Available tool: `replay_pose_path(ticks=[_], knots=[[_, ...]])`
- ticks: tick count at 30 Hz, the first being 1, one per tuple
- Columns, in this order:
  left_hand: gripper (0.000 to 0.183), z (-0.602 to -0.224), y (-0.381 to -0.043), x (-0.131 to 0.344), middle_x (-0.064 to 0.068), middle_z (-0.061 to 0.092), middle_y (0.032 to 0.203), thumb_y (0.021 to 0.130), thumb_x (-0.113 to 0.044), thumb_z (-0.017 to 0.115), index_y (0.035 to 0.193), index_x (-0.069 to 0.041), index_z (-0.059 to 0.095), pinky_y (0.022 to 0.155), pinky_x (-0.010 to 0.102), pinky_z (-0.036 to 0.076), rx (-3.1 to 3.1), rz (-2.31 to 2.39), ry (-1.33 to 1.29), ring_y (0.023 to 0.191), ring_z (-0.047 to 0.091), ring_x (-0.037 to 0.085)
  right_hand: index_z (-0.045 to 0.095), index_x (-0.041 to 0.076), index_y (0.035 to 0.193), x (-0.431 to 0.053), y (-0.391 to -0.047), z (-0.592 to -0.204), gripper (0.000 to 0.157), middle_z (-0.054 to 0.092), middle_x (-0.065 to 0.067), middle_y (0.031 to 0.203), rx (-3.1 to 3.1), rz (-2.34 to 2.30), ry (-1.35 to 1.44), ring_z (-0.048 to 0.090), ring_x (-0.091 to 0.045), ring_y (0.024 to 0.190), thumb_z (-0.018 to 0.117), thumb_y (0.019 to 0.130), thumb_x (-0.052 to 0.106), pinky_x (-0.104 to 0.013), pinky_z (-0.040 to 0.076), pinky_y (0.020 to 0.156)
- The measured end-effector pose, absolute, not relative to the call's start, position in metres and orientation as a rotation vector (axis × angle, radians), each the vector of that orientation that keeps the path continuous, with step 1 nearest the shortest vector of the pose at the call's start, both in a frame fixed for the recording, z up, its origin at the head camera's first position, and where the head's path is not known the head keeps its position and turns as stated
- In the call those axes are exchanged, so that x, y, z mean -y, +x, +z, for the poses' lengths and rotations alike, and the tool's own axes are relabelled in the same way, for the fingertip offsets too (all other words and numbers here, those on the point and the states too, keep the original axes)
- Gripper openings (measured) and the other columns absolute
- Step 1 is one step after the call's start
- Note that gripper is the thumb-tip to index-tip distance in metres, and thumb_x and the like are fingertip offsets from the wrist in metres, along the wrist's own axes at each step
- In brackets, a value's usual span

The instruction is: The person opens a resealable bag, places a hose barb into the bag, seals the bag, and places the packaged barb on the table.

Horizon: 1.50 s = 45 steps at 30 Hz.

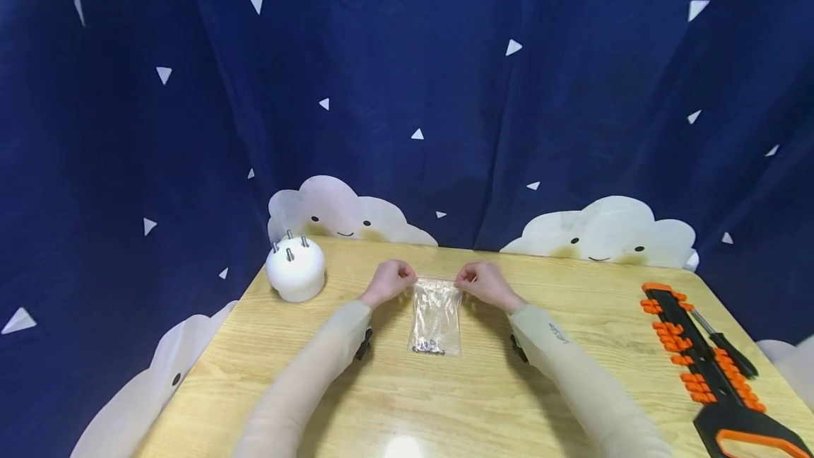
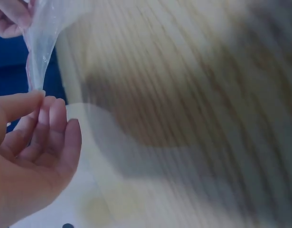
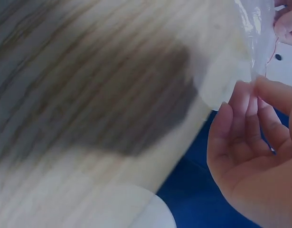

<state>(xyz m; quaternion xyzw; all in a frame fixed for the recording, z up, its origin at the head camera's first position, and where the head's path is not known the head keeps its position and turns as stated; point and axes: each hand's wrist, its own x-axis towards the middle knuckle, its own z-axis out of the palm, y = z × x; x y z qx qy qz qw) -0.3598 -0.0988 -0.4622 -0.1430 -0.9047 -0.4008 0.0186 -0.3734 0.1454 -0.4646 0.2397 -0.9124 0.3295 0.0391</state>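
Note:
Between my two hands hangs a clear plastic zip bag (image 1: 436, 313) with a reddish line along its top edge. Several small dark pieces (image 1: 427, 348) lie at its bottom; they are too small to identify. My left hand (image 1: 389, 281) pinches one top corner between thumb and fingertips, and the left wrist view shows the bag (image 2: 43, 45) rising from that pinch. The opposite top corner is pinched by my right hand (image 1: 488, 284). In the right wrist view the bag (image 3: 252, 28) stretches away from the thumb and index finger.
At the table's back left stands a white round object (image 1: 295, 274) with metal pegs on top. An orange and black rack (image 1: 689, 345) lies along the right side, with a screwdriver (image 1: 725, 345) beside it. A blue curtain (image 1: 407, 90) hangs behind the wooden table (image 1: 445, 408).

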Motion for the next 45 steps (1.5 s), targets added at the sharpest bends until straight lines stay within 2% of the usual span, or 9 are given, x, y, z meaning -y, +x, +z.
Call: replay_pose_path(ticks=[4, 6, 19, 23, 27, 33, 39, 42, 45], knots=[[0.012, -0.470, -0.364, 0.096, 0.009, 0.072, 0.075, 0.090, -0.009, 0.065, 0.083, -0.003, 0.073, 0.071, 0.024, 0.051, 2.867, -1.050, -0.430, 0.054, 0.053, 0.009, 0.069, 0.008, 0.077, -0.142, -0.376, -0.474, 0.010, 0.066, 0.000, 0.069, 2.852, 0.915, 0.736, 0.051, -0.004, 0.061, 0.071, 0.086, 0.011, -0.019, 0.044, 0.061], [0.012, -0.472, -0.364, 0.094, 0.007, 0.070, 0.071, 0.087, -0.009, 0.065, 0.078, -0.004, 0.072, 0.068, 0.023, 0.048, 2.885, -0.986, -0.413, 0.056, 0.048, 0.007, 0.068, 0.008, 0.076, -0.140, -0.375, -0.476, 0.011, 0.064, 0.000, 0.068, 2.868, 0.862, 0.735, 0.049, -0.005, 0.060, 0.071, 0.085, 0.010, -0.020, 0.042, 0.060], [0.013, -0.475, -0.364, 0.087, 0.005, 0.072, 0.078, 0.084, -0.007, 0.067, 0.072, -0.008, 0.070, 0.061, 0.023, 0.047, 2.966, -0.882, -0.262, 0.066, 0.056, 0.012, 0.067, 0.009, 0.072, -0.131, -0.371, -0.478, 0.012, 0.066, -0.001, 0.072, 2.893, 0.666, 0.659, 0.052, -0.012, 0.069, 0.075, 0.081, 0.010, -0.026, 0.046, 0.066], [0.015, -0.475, -0.362, 0.086, 0.005, 0.069, 0.074, 0.083, -0.004, 0.065, 0.069, -0.008, 0.068, 0.056, 0.022, 0.041, 2.962, -0.870, -0.258, 0.063, 0.052, 0.013, 0.068, 0.008, 0.075, -0.130, -0.370, -0.480, 0.010, 0.068, -0.003, 0.075, 2.896, 0.690, 0.609, 0.056, -0.014, 0.071, 0.075, 0.082, 0.009, -0.029, 0.049, 0.069], [0.015, -0.475, -0.361, 0.085, 0.007, 0.069, 0.075, 0.082, -0.001, 0.064, 0.069, -0.006, 0.068, 0.056, 0.023, 0.042, 2.947, -0.846, -0.274, 0.065, 0.053, 0.015, 0.067, 0.004, 0.082, -0.131, -0.370, -0.482, 0.009, 0.068, -0.007, 0.079, 2.888, 0.709, 0.570, 0.059, -0.016, 0.073, 0.075, 0.082, 0.009, -0.031, 0.051, 0.069], [0.004, -0.479, -0.364, 0.090, 0.011, 0.073, 0.091, 0.084, -0.004, 0.068, 0.084, -0.002, 0.072, 0.073, 0.032, 0.056, 2.928, -0.850, -0.321, 0.079, 0.063, 0.020, 0.066, 0.001, 0.096, -0.142, -0.368, -0.480, 0.015, 0.067, -0.010, 0.082, 2.873, 0.790, 0.489, 0.058, -0.017, 0.070, 0.072, 0.087, 0.013, -0.030, 0.048, 0.065], [0.023, -0.480, -0.361, 0.106, 0.019, 0.071, 0.109, 0.090, -0.009, 0.067, 0.108, 0.005, 0.069, 0.089, 0.041, 0.058, 2.900, -0.725, -0.364, 0.100, 0.068, 0.031, 0.067, 0.002, 0.097, -0.164, -0.364, -0.475, 0.016, 0.071, -0.013, 0.091, 2.818, 0.776, 0.477, 0.066, -0.024, 0.080, 0.064, 0.093, 0.017, -0.037, 0.054, 0.068], [0.039, -0.476, -0.356, 0.114, 0.024, 0.066, 0.120, 0.090, -0.015, 0.069, 0.122, 0.008, 0.063, 0.098, 0.048, 0.055, 2.896, -0.577, -0.399, 0.112, 0.065, 0.038, 0.067, 0.001, 0.101, -0.176, -0.361, -0.471, 0.020, 0.071, -0.017, 0.098, 2.807, 0.733, 0.473, 0.068, -0.029, 0.086, 0.064, 0.094, 0.020, -0.042, 0.056, 0.071], [0.055, -0.473, -0.351, 0.123, 0.024, 0.060, 0.134, 0.092, -0.025, 0.069, 0.136, 0.004, 0.054, 0.114, 0.057, 0.039, 2.906, -0.453, -0.393, 0.129, 0.053, 0.043, 0.066, -0.001, 0.110, -0.187, -0.357, -0.467, 0.030, 0.069, -0.022, 0.108, 2.814, 0.658, 0.467, 0.068, -0.035, 0.094, 0.064, 0.095, 0.025, -0.049, 0.057, 0.077]])
